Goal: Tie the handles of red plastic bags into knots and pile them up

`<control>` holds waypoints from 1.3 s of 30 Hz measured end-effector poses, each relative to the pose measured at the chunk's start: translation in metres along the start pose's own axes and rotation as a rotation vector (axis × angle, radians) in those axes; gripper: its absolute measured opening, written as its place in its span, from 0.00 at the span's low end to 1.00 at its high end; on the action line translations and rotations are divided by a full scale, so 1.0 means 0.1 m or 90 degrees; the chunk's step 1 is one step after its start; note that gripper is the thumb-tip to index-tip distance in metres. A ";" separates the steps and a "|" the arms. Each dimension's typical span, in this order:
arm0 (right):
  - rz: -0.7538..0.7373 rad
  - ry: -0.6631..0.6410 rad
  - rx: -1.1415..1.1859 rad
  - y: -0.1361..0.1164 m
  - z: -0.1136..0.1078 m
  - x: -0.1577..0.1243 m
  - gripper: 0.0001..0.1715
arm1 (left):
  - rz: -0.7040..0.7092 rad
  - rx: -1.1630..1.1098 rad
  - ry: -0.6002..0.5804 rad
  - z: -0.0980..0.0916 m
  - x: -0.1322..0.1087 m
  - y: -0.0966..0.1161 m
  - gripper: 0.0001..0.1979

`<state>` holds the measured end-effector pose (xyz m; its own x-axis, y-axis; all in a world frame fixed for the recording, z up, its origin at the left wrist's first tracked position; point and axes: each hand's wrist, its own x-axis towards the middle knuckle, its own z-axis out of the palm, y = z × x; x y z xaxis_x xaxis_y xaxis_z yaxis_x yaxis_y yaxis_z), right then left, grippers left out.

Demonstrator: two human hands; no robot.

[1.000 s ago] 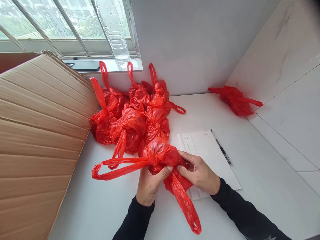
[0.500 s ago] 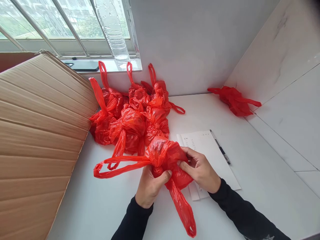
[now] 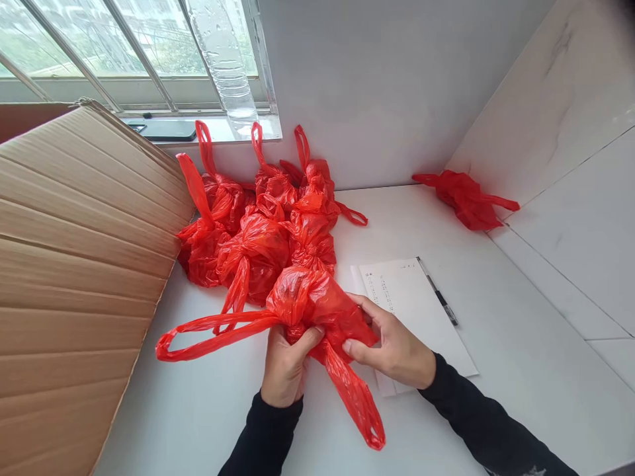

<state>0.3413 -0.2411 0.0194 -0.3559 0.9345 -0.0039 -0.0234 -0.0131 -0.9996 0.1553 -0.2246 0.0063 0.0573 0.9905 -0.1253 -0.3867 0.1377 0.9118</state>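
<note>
Red plastic bag (image 3: 310, 301) is being gripped on both sides: left hand (image 3: 284, 363) and right hand (image 3: 397, 347) are pinching its bundled body above the white table (image 3: 496, 344).

White corner worktop under a barred window, lit by daylight.

A smooth white tabletop (image 3: 496, 344) meets a plain pale grey wall (image 3: 377, 86) at the back and a white marble-veined tiled wall (image 3: 570, 132) on the right, its tiles split by thin dark joints. At upper left, a window with slanted metal bars (image 3: 99, 39) shows green foliage outside; its white sill (image 3: 258, 129) runs just below. A large brown corrugated cardboard sheet (image 3: 74, 264) leans in on the left.
</note>
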 end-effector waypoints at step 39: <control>-0.015 -0.092 -0.045 0.10 0.15 -0.10 0.34 | 0.085 -0.097 0.122 -0.18 -0.29 0.39 0.23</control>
<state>0.3310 -0.2559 0.0093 -0.4868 0.8733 0.0179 0.0302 0.0373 -0.9988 0.1217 -0.2482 0.0388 -0.1736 0.9804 -0.0934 -0.5143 -0.0093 0.8575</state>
